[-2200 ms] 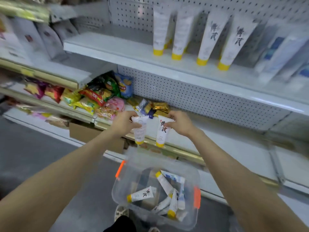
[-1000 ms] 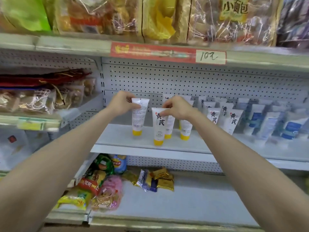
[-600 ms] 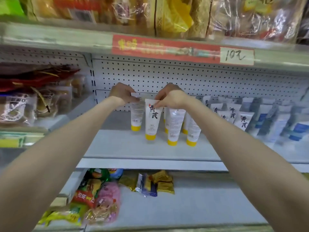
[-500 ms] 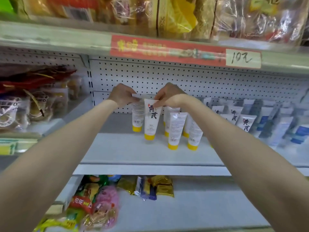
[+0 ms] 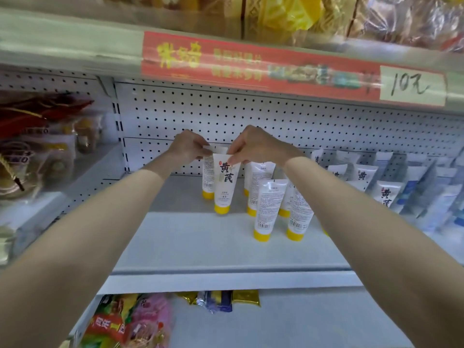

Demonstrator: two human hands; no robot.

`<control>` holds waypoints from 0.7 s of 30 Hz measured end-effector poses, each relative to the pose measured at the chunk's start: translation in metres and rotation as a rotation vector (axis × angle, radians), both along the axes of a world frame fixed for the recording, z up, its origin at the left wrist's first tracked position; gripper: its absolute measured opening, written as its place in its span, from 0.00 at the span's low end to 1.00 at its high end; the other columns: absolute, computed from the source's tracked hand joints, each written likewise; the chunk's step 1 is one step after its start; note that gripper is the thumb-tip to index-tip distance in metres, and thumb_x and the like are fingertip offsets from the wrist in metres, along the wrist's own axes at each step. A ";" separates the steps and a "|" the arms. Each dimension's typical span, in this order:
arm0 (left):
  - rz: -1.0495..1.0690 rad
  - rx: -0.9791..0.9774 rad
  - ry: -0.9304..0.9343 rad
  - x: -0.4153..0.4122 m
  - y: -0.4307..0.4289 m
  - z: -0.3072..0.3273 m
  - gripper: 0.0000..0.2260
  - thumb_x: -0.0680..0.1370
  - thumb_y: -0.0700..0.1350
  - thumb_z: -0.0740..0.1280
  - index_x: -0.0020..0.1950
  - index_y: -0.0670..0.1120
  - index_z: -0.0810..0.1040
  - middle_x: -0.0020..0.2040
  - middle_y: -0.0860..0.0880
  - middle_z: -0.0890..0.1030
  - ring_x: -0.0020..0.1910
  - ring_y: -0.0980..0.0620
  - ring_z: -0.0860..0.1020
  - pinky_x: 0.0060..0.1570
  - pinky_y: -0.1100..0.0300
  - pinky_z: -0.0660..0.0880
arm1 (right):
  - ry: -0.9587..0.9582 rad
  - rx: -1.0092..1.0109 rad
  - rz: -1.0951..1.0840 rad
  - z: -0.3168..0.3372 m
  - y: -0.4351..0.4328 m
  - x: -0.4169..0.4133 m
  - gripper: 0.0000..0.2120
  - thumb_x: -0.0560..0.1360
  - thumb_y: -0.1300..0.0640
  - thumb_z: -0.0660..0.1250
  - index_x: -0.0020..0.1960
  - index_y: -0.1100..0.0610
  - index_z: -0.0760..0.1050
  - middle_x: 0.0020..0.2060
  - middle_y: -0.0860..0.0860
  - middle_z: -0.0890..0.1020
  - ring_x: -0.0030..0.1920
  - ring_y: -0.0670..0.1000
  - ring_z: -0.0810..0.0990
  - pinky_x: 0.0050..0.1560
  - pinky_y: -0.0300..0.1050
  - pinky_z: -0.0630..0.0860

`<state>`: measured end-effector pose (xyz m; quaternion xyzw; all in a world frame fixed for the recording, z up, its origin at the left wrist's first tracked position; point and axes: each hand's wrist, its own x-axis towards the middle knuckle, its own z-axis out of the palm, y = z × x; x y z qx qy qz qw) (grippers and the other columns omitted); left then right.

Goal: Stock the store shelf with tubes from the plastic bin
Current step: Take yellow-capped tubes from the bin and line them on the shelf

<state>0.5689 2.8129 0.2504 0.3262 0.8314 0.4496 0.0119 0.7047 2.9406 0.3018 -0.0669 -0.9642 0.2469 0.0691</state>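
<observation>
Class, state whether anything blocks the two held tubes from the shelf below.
Nothing visible does. The shelf lies bare under the back tube and the front tube; other tubes stand to their right.

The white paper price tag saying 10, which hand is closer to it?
Right. The right hand, pinching a yellow-capped white tube, is below and left of the white paper price tag; the left hand is farther left, pinching another tube.
</observation>
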 end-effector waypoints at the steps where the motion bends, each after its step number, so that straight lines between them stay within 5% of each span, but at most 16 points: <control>1: -0.004 -0.003 -0.012 -0.004 0.002 -0.003 0.10 0.70 0.38 0.74 0.49 0.35 0.82 0.39 0.41 0.81 0.36 0.47 0.78 0.45 0.54 0.78 | -0.005 -0.004 -0.001 -0.001 0.001 -0.001 0.08 0.69 0.62 0.74 0.48 0.60 0.83 0.45 0.57 0.84 0.44 0.51 0.81 0.54 0.50 0.80; 7: 0.001 0.032 -0.069 -0.007 0.010 -0.008 0.10 0.70 0.40 0.75 0.49 0.38 0.82 0.44 0.40 0.83 0.44 0.44 0.81 0.52 0.51 0.79 | -0.027 -0.015 -0.003 -0.008 0.004 -0.005 0.09 0.69 0.61 0.74 0.49 0.61 0.83 0.46 0.57 0.84 0.50 0.56 0.83 0.53 0.50 0.80; 13: -0.005 0.035 -0.057 -0.005 0.009 -0.011 0.05 0.71 0.40 0.73 0.45 0.41 0.82 0.41 0.43 0.82 0.41 0.47 0.80 0.52 0.50 0.79 | -0.027 0.006 -0.002 -0.016 0.001 -0.008 0.09 0.69 0.60 0.74 0.49 0.60 0.83 0.45 0.56 0.85 0.41 0.49 0.81 0.51 0.44 0.80; 18: 0.000 0.035 -0.028 0.001 0.007 -0.012 0.08 0.72 0.38 0.71 0.51 0.38 0.82 0.44 0.43 0.82 0.41 0.49 0.79 0.47 0.58 0.79 | -0.017 -0.023 -0.004 -0.022 -0.002 -0.007 0.09 0.69 0.60 0.73 0.49 0.59 0.83 0.44 0.56 0.85 0.39 0.48 0.79 0.49 0.42 0.79; 21: -0.006 0.022 -0.044 0.002 0.003 -0.013 0.10 0.73 0.37 0.70 0.54 0.37 0.80 0.48 0.41 0.82 0.44 0.47 0.79 0.51 0.54 0.79 | -0.016 -0.041 -0.004 -0.022 -0.003 -0.005 0.08 0.69 0.61 0.73 0.48 0.59 0.83 0.42 0.55 0.84 0.37 0.46 0.78 0.43 0.38 0.78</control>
